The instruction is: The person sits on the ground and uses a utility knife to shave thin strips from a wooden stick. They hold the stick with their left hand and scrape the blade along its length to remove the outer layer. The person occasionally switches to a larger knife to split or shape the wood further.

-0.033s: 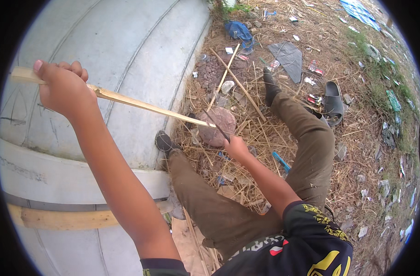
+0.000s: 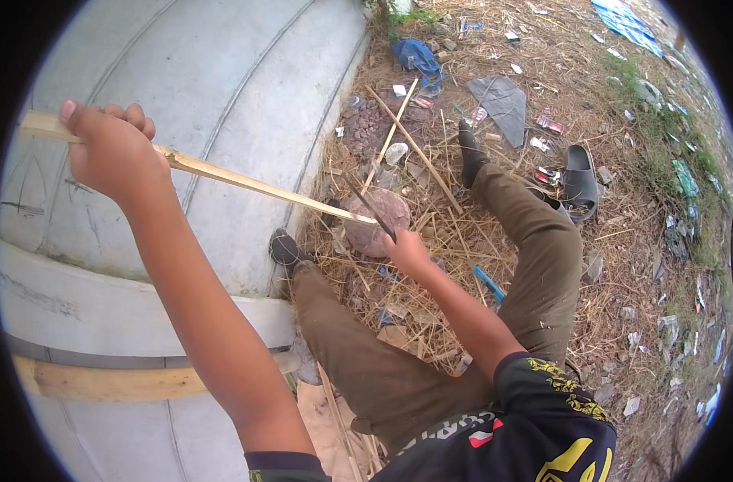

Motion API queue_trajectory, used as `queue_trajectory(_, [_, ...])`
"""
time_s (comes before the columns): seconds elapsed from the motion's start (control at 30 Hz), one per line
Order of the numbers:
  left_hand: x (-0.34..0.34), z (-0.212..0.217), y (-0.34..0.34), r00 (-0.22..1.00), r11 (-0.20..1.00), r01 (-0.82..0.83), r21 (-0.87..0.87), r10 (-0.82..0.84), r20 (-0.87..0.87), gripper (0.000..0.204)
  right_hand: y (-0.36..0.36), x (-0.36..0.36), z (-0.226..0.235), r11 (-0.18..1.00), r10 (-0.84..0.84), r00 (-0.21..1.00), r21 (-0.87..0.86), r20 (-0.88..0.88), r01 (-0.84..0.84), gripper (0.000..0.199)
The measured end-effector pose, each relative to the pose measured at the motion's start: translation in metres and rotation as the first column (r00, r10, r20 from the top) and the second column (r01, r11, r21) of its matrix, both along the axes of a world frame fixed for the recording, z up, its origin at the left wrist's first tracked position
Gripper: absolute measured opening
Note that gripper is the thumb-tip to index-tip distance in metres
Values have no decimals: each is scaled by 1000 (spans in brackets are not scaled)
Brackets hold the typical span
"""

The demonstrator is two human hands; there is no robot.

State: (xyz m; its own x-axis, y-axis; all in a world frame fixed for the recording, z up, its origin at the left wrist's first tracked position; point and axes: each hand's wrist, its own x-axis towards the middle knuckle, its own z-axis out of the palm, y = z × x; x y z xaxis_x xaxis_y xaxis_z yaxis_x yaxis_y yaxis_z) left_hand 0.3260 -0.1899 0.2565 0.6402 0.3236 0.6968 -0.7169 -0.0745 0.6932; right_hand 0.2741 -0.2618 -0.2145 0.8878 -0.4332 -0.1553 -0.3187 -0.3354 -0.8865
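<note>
My left hand [image 2: 121, 154] is raised at the left, its fingers wrapped round the upper end of a long pale bamboo strip [image 2: 246, 181]. From there the strip slopes down to the right, its far end over a round reddish-brown block [image 2: 389, 210] on the ground. My right hand [image 2: 409, 251] grips a knife [image 2: 368, 202] whose handle is mostly hidden in the fist. The thin dark blade crosses the strip near its lower end, pointing up and left. Whether the strip's tip rests on the block I cannot tell.
My legs spread either side of the block. A pale grey wall [image 2: 222, 96] runs along the left. Two sticks [image 2: 414, 146] cross beyond the block. Shavings and straw litter the ground. A grey sandal [image 2: 580, 181], a blue tube-like piece [image 2: 489, 283] and a blue cloth [image 2: 417, 58] lie about.
My right hand and the knife have shifted slightly up and left, the blade reaching further past the strip. My left hand and the strip look nearly unmoved.
</note>
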Motion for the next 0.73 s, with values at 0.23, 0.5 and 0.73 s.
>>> queue_trajectory(0.23, [2,-5,1,999,996,-42,79,42,14,46,-3,-5,115,957,-270,711,261,649,126,43])
queue_trajectory(0.5, [16,3,-8,997,995,-76,59,78,-25,48,42,-19,-65,946,2,955,309,-296,94,58])
queue_trajectory(0.73, [38,-2,41,992,992,-124,-22,123,-32,43,-13,8,115,900,-297,838,427,457,85,54])
